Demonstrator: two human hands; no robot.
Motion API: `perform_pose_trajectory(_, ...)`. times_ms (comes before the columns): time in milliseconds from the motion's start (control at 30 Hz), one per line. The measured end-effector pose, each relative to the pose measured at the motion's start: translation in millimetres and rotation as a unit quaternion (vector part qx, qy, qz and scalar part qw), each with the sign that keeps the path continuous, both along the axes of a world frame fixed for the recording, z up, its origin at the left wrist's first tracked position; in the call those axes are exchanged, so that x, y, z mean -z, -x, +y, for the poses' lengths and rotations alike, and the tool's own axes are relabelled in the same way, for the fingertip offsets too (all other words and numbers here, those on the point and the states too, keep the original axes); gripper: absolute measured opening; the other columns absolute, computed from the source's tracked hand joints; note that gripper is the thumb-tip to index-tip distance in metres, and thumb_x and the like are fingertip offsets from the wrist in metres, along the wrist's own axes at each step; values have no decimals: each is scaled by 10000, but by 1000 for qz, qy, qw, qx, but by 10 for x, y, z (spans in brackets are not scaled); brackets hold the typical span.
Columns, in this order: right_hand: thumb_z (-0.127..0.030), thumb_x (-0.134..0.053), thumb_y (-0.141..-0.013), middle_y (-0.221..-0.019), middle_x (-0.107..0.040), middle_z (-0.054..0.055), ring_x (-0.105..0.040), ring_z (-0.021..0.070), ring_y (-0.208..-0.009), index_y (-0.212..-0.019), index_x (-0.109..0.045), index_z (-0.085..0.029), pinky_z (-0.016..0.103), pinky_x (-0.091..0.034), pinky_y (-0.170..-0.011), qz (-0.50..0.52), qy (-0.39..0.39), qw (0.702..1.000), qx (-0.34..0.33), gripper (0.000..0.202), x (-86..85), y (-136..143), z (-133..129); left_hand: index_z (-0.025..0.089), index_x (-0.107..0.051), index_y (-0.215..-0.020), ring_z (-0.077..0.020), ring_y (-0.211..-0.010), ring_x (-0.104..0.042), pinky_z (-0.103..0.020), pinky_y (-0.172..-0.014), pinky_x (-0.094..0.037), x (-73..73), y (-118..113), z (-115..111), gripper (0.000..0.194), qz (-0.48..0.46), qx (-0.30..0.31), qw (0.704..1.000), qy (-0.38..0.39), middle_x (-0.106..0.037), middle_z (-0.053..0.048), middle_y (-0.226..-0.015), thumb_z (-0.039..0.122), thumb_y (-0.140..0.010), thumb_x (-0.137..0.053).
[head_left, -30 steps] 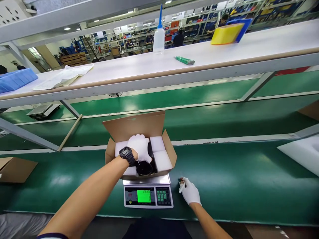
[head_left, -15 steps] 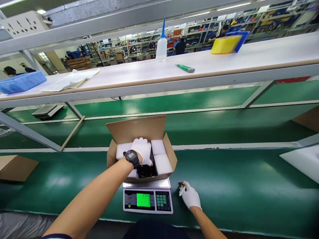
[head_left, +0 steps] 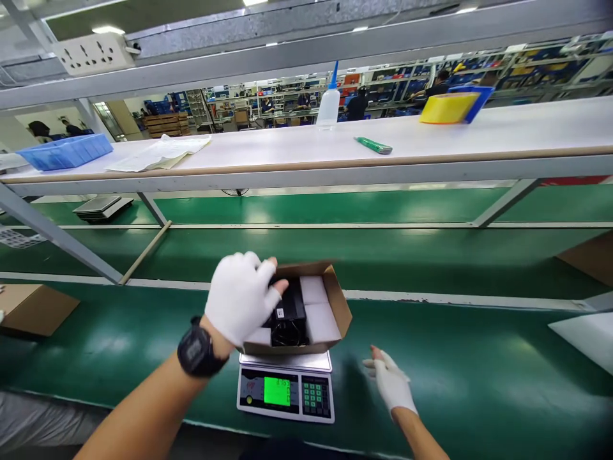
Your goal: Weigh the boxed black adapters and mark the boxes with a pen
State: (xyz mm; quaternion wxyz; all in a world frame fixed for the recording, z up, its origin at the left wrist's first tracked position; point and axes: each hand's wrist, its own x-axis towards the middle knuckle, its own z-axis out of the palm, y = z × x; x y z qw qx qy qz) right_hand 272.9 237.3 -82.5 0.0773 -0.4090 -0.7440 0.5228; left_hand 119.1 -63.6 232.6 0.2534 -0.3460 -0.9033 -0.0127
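Observation:
My left hand (head_left: 242, 299), in a white glove with bare thumb and index tips and a black watch, hovers over the left side of an open cardboard box (head_left: 341, 300). Its fingers are spread and I see nothing in them. Inside the box lie a black device (head_left: 288, 305) with a coiled black cable (head_left: 289, 333) and white foam blocks (head_left: 322, 323); my hand hides the left part. Under the box is a weighing scale (head_left: 286, 391) with a lit green display. My right hand (head_left: 391, 382), also gloved, is open just right of the scale, above the green bench, apart from the box.
A shelf (head_left: 268, 148) crosses ahead, bearing a blue tray (head_left: 67, 152), papers (head_left: 160, 153), a squeeze bottle (head_left: 329, 105), a green cutter (head_left: 373, 145) and a yellow tape roll (head_left: 447, 108). Another cardboard box (head_left: 36, 310) stands left. White sheet material (head_left: 587, 338) lies at right.
My left hand has come up out of the box toward the left and its fingers have spread. My right hand has opened and shifted slightly right. The scale's reading differs.

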Motion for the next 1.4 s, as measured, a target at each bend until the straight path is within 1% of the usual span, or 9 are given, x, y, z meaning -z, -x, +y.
perform_pose_trajectory(133, -812, -384, -771, -605, -563, 38, -452, 171, -499, -851, -693, -131, 312, -367, -466, 72, -43, 994, 69, 751, -970, 169, 179, 171, -655, -900, -251, -779, -539, -427, -698, -481, 547, -662, -29, 251, -51, 26, 996, -71, -570, -65, -802, 404, -911, -562)
perform_pose_trajectory(233, -788, -527, -769, -701, -591, 37, -499, 170, -602, -895, -670, -155, 299, -415, -551, 226, -83, 965, 100, 662, -1748, 230, 16, 140, -645, -1005, -280, -920, -559, -468, -815, -512, 1027, -939, -48, 236, -66, 17, 988, -136, -607, -98, -957, 336, -882, -600)
perform_pose_trajectory(300, -723, -623, -764, -720, -602, 32, -533, 178, -646, -870, -656, -178, 300, -448, -602, 285, -118, 950, 48, 556, -2136, 285, -269, 129, -618, -1148, -308, -1033, -553, -499, -892, -505, 1287, -1006, -48, 312, -46, 2, 985, -165, -609, -126, -1095, 299, -889, -578)
perform_pose_trajectory(367, -672, -615, -803, -660, -580, 20, -527, 178, -614, -778, -625, -198, 294, -439, -574, 279, -109, 948, -103, 475, -2344, 397, -631, 132, -592, -1219, -307, -1099, -544, -514, -962, -480, 1466, -1014, -39, 344, -22, -7, 981, -191, -600, -133, -1177, 265, -904, -550)
perform_pose_trajectory(467, -600, -494, -888, -624, -563, 9, -514, 177, -574, -722, -538, -222, 294, -417, -544, 200, -34, 924, -324, 414, -2335, 702, -1127, 142, -594, -1223, -279, -1088, -560, -507, -1002, -456, 1598, -985, -25, 330, 0, -5, 975, -224, -615, -120, -1171, 223, -908, -539)
perform_pose_trajectory(533, -535, -444, -910, -671, -599, 11, -546, 187, -610, -768, -519, -228, 302, -433, -597, 164, -23, 913, -372, 346, -2224, 945, -1341, 144, -601, -1216, -268, -1074, -567, -498, -1001, -452, 1624, -969, -23, 325, 11, -1, 972, -237, -626, -113, -1154, 213, -906, -533)
perform_pose_trajectory(667, -435, -428, -924, -756, -657, 30, -595, 215, -733, -776, -552, -228, 314, -407, -703, 107, -142, 917, -358, 283, -2102, 1268, -1506, 145, -612, -1211, -253, -1058, -571, -472, -997, -446, 1622, -965, -25, 328, 22, 5, 968, -252, -637, -101, -1129, 211, -910, -499)
perform_pose_trajectory(800, -348, -431, -954, -817, -687, 39, -605, 227, -811, -771, -581, -228, 303, -361, -720, 47, -222, 902, -366, 265, -2152, 1300, -1550, 155, -620, -1208, -248, -1057, -572, -469, -1002, -438, 1643, -970, -20, 337, 26, 2, 964, -266, -642, -91, -1124, 200, -894, -509)
perform_pose_trajectory(1400, -296, -418, -995, -847, -711, 53, -643, 231, -868, -786, -607, -207, 287, -363, -715, 21, -276, 898, -343, 296, -2109, 1293, -1562, 156, -612, -1217, -255, -1040, -588, -495, -957, -497, 1665, -923, -50, 370, 25, 15, 966, -259, -645, -109, -1123, 170, -859, -522)
